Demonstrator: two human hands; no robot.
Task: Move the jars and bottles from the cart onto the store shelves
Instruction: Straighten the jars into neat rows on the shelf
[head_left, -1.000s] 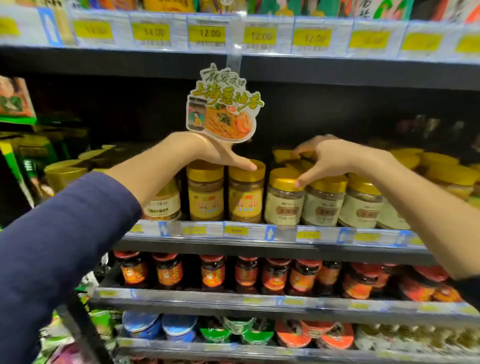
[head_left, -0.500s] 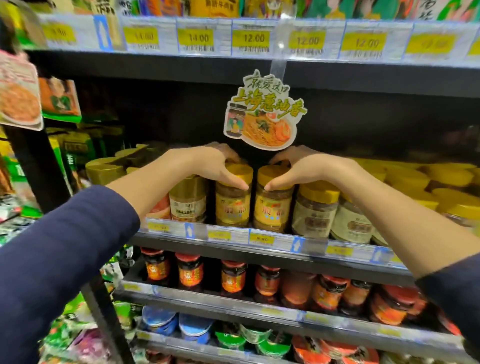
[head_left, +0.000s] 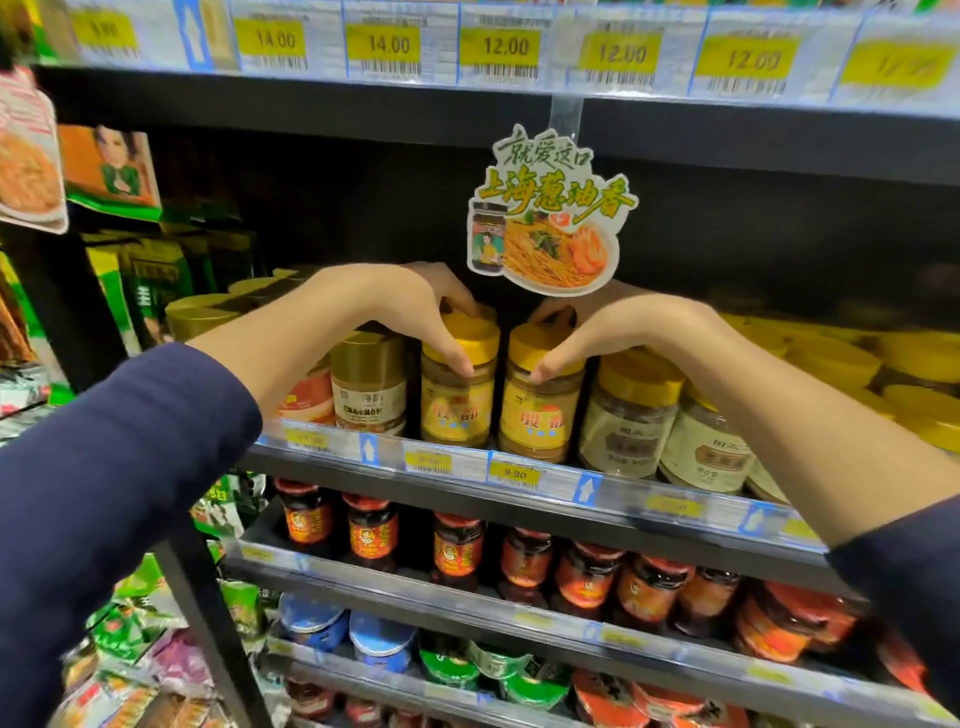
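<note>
1. The left hand (head_left: 384, 312) curls its fingers (head_left: 457, 304) over a yellow lid, thumb at the front, gripping the left jar (head_left: 457, 410).
2. That jar stands at the front of the shelf (head_left: 613, 491), just beside the right jar (head_left: 537, 421) (same yellow label).
3. The right hand (head_left: 634, 332) grips the right jar's lid the same way, thumb in front.
4. A noodle sign (head_left: 545, 218) hangs just above both hands.

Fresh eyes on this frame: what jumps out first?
Centre frame, the left hand grips one yellow-lidded jar by its lid and the right hand grips the neighbouring jar, side by side at the front of their shelf. Just above hangs a noodle sign, below a row of yellow price tags.
</note>
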